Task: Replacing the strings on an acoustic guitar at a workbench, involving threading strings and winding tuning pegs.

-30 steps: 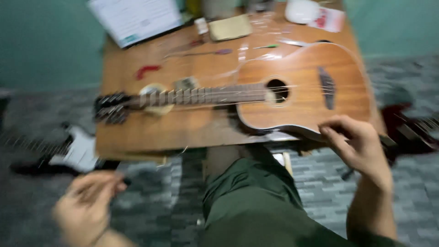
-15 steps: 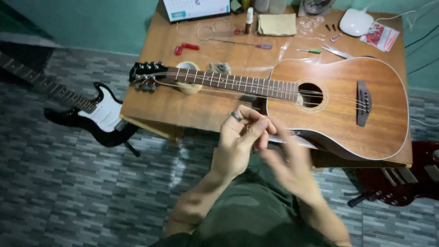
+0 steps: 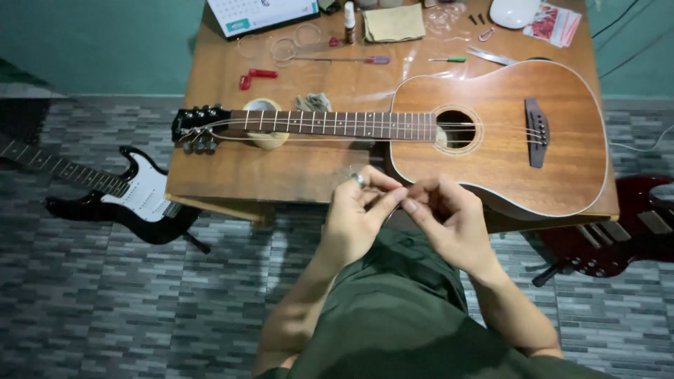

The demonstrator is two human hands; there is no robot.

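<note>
My left hand [image 3: 361, 217] and right hand [image 3: 449, 217] meet fingertip to fingertip, pinching something too thin to make out, just in front of the brown wooden acoustic guitar [image 3: 491, 133] lying flat on the wooden table [image 3: 281, 172].

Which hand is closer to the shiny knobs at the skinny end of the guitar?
The left hand. It sits nearer the headstock, where the tuning knobs are, while the right hand is below the guitar body. Both hands are pinched together in front of the table, so either must reach.
</note>
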